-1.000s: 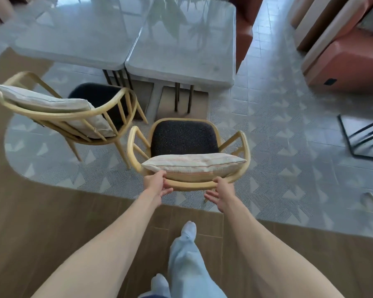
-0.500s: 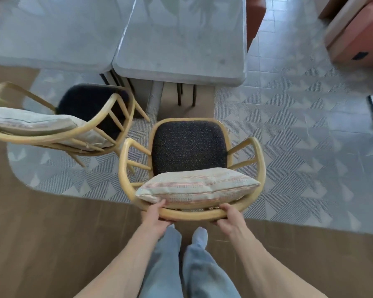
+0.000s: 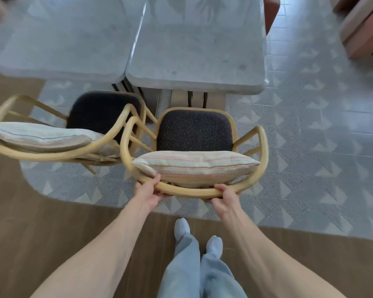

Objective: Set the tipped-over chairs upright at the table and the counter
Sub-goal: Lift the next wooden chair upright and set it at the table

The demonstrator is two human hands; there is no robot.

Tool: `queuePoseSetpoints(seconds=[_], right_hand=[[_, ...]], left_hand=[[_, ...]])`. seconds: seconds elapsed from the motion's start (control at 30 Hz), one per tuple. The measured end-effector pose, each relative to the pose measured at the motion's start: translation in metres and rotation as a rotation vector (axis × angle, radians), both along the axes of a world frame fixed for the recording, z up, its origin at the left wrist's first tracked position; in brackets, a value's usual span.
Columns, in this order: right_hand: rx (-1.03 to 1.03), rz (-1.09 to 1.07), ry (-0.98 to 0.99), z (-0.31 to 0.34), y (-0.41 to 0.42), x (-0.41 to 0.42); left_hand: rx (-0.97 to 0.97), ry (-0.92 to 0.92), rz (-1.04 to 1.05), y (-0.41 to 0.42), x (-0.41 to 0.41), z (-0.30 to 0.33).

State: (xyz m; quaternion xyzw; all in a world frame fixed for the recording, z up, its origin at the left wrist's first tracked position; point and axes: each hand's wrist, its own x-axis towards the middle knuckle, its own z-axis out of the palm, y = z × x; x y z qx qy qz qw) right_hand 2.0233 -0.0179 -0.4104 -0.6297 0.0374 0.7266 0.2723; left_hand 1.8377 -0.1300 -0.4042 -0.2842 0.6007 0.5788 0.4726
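Observation:
A wooden armchair (image 3: 262,151) with a dark speckled seat and a striped cushion stands upright in front of me, facing the grey stone table (image 3: 198,50). My left hand (image 3: 150,193) and my right hand (image 3: 225,197) both grip its curved back rail from behind. A second matching chair (image 3: 58,155) stands upright just to its left, and their arm rails overlap in view. Whether they touch I cannot tell.
A second grey table (image 3: 63,44) adjoins the first on the left. Orange upholstered seating (image 3: 364,29) sits at the far right and behind the table. My socked feet (image 3: 199,235) stand on wood floor at the edge of the patterned tiles.
The chair has moved forward toward the table and closer to the left chair, with both hands now closed on its back rail. I have stepped up behind it.

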Motion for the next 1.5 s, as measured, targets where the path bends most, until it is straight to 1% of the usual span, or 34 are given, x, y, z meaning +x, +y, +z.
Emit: queuePoseSetpoints(seconds=[0.13,0.27,0.43,0.5,0.67,0.77,0.9,1.1,1.23,1.5], right_hand=[[-0.05,0.001,-0.014,-0.008,0.002,-0.027],[-0.049,0.016,-0.005,-0.013,-0.001,-0.039],[-0.015,0.035,-0.054,-0.022,0.012,-0.034],[0.012,0.058,-0.03,-0.026,0.017,-0.033],[0.02,0.054,-0.001,-0.02,0.019,-0.038],[0.014,0.044,-0.02,-0.019,0.025,-0.037],[0.029,0.084,-0.014,-0.021,0.031,-0.037],[0.031,0.081,-0.007,-0.015,0.025,-0.028],[0.05,0.132,-0.011,-0.01,0.025,-0.026],[0.038,0.14,-0.005,-0.019,0.027,-0.024]], left_hand=[[0.004,0.032,-0.04,0.004,-0.031,0.001],[0.016,0.033,-0.065,0.007,-0.045,-0.005],[0.06,-0.022,-0.059,0.015,-0.038,-0.016],[0.087,-0.02,-0.068,0.019,-0.039,-0.021],[0.067,-0.02,-0.086,0.024,-0.046,-0.022],[0.069,-0.018,-0.095,0.028,-0.044,-0.018],[0.079,-0.014,-0.076,0.034,-0.049,-0.008],[0.075,-0.018,-0.102,0.03,-0.034,-0.014],[0.053,-0.005,-0.093,0.034,-0.037,-0.017],[0.029,-0.023,-0.088,0.037,-0.039,-0.016]])
